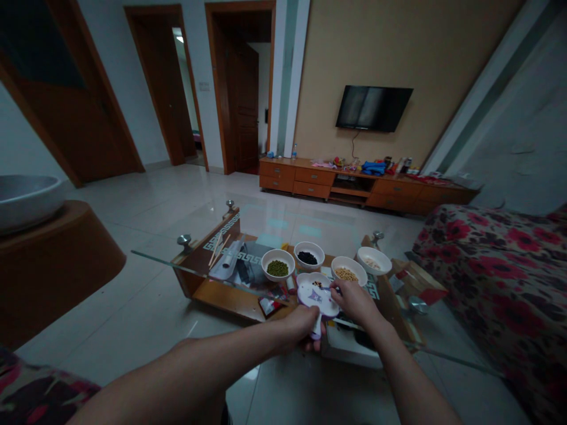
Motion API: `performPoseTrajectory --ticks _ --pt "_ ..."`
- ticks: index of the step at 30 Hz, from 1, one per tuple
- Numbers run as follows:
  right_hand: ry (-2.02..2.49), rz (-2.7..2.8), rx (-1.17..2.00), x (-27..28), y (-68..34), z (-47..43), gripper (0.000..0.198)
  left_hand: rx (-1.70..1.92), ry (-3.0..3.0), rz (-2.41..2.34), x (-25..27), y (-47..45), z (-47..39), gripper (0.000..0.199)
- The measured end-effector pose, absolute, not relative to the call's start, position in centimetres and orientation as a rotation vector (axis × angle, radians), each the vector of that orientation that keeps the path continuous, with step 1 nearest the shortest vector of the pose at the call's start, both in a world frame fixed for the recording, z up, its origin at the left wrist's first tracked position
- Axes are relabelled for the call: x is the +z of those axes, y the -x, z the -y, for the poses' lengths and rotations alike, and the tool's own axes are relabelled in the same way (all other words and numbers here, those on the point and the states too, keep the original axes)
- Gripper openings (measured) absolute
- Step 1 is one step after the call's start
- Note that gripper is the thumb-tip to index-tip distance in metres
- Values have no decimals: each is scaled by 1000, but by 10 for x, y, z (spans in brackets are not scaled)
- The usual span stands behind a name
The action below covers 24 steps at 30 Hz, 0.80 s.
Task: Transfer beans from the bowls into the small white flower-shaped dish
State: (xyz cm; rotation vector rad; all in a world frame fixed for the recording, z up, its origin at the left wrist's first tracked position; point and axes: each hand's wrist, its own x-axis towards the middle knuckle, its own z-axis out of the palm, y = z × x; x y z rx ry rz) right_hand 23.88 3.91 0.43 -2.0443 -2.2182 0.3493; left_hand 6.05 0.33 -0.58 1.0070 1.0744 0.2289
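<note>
My left hand (305,327) is closed around the handle of a white, purple-edged dish (315,297), tilted a little above the glass table. A small heap of mixed dark and pale beans (318,284) lies at its far side. My right hand (354,300) is at the dish's right edge, pinching a slim dark utensil (325,288) whose tip is by the beans; its exact kind is too small to tell. Beyond the dish stand white bowls: one with green beans (277,268), one with black beans (307,258), one with yellowish beans (345,274), and one with pale pieces (372,264).
Wooden chopsticks (220,249) lie at the left of the glass coffee table (168,262), whose lower shelf holds packets and papers. A flowered sofa (491,265) flanks the right. A basin (29,200) on a brown stand is at left, with a long cabinet (310,177) beyond.
</note>
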Motion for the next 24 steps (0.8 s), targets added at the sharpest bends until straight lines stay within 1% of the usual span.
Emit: performPoseTrajectory --ticks 6,16,24 --pt "2012 2184 362 10 -238 -37 29 213 -1014 -1066 -13 -61 -6 42" --pt "2079 2193 304 12 -239 -37 26 210 -1001 -1074 -9 -61 -5 44" --pt "2102 2206 340 8 -237 -38 25 234 -1015 -1065 -12 -61 -5 45"
